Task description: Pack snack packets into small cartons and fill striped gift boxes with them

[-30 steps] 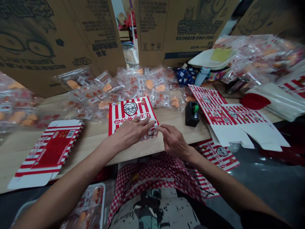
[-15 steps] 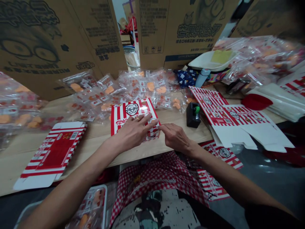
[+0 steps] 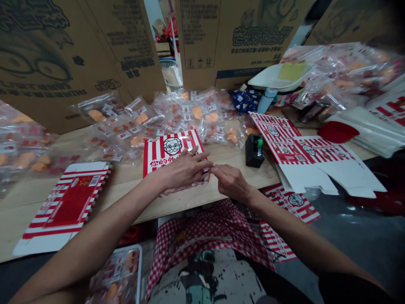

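A red-and-white striped box [image 3: 154, 153] with a bearded, bespectacled cartoon face lies on the wooden table in front of me. My left hand [image 3: 183, 171] rests over its right half with the fingers stretched out and close together. At the box's right edge, my right hand [image 3: 231, 180] is closed in a pinch, its fingertips meeting those of the left. Whatever sits in that pinch is too small to make out. Just right of my hands stands a black tape dispenser [image 3: 254, 153] with a green core.
Clear bags of orange sweets [image 3: 193, 114] are heaped behind the box. To the left lies a flat striped carton [image 3: 68, 200], to the right more unfolded cartons [image 3: 311, 154] and a red scoop [image 3: 338, 132]. Large cardboard boxes [image 3: 202, 42] wall off the back.
My left hand has slid slightly right across the box, uncovering more of its printed lettering. My right hand keeps its pinch at the edge. The whole view has shifted a little.
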